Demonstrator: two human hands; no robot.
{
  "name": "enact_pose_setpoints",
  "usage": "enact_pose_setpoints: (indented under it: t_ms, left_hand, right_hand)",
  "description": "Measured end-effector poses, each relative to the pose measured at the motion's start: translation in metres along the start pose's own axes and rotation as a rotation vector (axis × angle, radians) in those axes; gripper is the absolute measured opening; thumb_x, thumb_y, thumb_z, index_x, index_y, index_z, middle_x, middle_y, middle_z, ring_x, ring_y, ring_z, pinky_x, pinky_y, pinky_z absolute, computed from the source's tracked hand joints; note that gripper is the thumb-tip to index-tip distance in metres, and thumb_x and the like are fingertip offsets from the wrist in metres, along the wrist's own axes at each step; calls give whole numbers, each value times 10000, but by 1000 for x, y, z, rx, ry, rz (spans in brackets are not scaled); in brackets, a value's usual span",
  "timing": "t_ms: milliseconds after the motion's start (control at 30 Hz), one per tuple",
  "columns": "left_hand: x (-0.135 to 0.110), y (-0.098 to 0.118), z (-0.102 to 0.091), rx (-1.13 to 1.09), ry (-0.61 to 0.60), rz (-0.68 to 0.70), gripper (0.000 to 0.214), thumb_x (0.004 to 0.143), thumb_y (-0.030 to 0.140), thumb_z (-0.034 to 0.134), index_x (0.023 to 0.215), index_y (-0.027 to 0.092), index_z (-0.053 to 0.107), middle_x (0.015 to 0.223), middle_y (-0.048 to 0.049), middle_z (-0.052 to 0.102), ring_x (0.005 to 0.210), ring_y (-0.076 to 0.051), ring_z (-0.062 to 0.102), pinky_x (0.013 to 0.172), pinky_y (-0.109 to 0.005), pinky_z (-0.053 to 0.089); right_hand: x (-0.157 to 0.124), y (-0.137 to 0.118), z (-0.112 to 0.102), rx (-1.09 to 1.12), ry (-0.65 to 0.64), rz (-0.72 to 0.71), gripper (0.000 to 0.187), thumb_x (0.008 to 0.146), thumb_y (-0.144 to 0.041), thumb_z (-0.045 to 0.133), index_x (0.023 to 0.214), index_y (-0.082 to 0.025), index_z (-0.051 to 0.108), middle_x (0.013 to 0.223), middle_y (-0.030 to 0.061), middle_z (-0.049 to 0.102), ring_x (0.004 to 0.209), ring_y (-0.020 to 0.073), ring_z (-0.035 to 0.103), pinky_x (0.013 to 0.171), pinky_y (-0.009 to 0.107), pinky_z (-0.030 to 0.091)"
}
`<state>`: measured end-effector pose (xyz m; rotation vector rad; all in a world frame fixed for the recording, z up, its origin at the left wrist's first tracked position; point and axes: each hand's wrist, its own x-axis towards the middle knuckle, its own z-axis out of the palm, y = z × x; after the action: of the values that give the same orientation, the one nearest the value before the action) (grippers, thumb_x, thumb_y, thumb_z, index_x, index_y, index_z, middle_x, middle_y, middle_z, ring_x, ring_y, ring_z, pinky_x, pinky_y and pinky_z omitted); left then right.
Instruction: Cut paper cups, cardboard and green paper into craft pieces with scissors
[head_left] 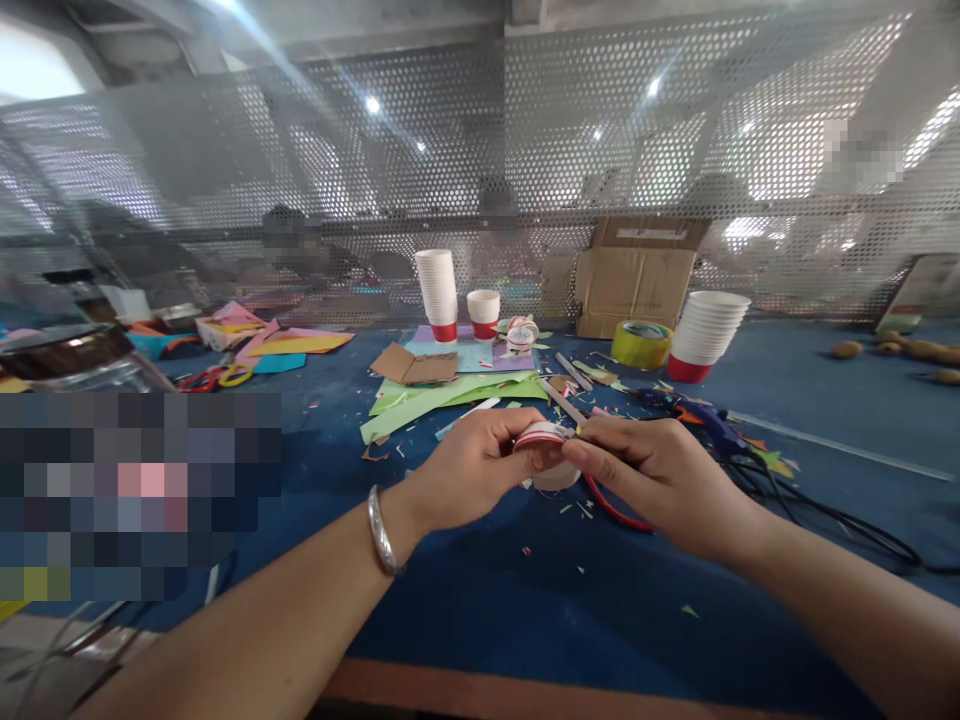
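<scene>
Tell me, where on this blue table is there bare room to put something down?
Barest: the blue table between the forearms, from the left hand and right hand to the near edge, and the stretch right of the tilted cup stack. Crowded: behind the held cup piece, green paper and tape roll; glue gun and cables rightward.

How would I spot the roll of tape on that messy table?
Find the open cardboard box at the back of the blue table. Just in front lies the tape roll, left of a leaning cup stack; it alone is a yellow ring.
</scene>
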<state>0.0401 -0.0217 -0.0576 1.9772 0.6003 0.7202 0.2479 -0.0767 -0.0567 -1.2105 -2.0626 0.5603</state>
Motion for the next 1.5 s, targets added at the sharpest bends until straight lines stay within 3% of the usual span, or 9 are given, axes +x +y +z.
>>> enact_pose_setpoints:
  t_ms: [200,367,600,767,1067,1267,1400,1500]
  left_hand:
    - [1,2,-2,14,-5,4,379,932,450,608,694,181,486,675,35,392,630,-106,352,566,-257,306]
    - [1,1,1,-48,-4,-15,382,924,435,622,681,177,480,662,37,398,621,-99,354,554,-246,305]
    - [2,4,2,-148,31,-110,333,891,454,666,767,150,610,683,14,523,629,-96,452,556,-228,380]
    - [2,1,-1,-243,127,-123,274,878,428,700,917,158,679,813,-13,635,690,-105,554,613,-227,458]
    - [4,1,4,-260,227,-99,302,823,346,762,1026,159,639,878,-16,632,732,-110,571,605,-211,469]
    - [-1,4,4,-2,241,38,228,870,298,712,952,185,532,821,17,567,685,-93,502,598,-217,432]
    - [-3,7,1,300,328,148,164,921,318,659,942,188,562,819,14,557,701,-102,491,647,-244,428]
    - [-3,8,-3,375,368,196,144,938,322,641,967,188,595,835,9,572,704,-103,495,651,-249,424]
  right_hand:
    - [0,-4,-1,15,3,18,467,1011,-514,457,690,-189,558,638,-33,431,615,117,395,591,269,338]
    - [0,-3,-1,29,-4,21,450,1009,-506,471,703,-190,564,640,-46,418,621,109,392,743,282,388]
    - [2,-2,-8,107,98,78,497,982,-552,489,634,-205,412,606,-49,337,555,95,319,492,250,267]
    - [8,8,-9,275,162,167,490,968,-600,491,672,-210,471,502,-74,334,443,76,269,410,250,186]
    - [8,5,0,461,126,289,493,898,-663,556,747,-193,560,522,-87,318,453,78,262,403,234,173]
    - [8,6,1,347,91,187,417,946,-587,536,803,-198,582,594,-72,363,497,88,296,451,247,223]
    - [4,4,0,119,81,142,407,966,-571,514,800,-201,556,659,-51,417,589,110,365,524,264,270]
    - [1,1,-1,4,96,132,414,981,-567,487,789,-203,536,667,-45,437,611,119,386,558,283,283]
